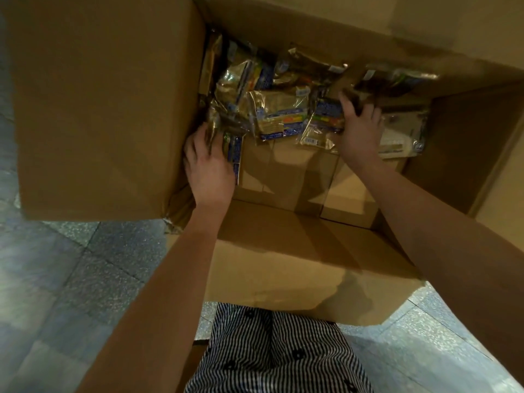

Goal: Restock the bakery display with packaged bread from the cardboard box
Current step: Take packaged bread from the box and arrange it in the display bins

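Cardboard box (99, 109) on the floor, packaged bread (279, 114) heaped at its far end. My left hand (209, 165) grips the leftmost pack (219, 123) by the left wall. My right hand (360, 131) lies on the right packs; the fingers (350, 104) are blurred, so I cannot tell their grasp. Best to lift by the wrapper and not crush the loaves.

Grey speckled floor tiles (71, 279) lie beside a black-and-white striped garment (278, 353).

Tan-brown cardboard box (99, 109), gold-and-blue glossy plastic bread packets (279, 116) inside it, speckled grey floor tiles (71, 279) left of it, black-and-white striped cloth garment (269, 353) below it.
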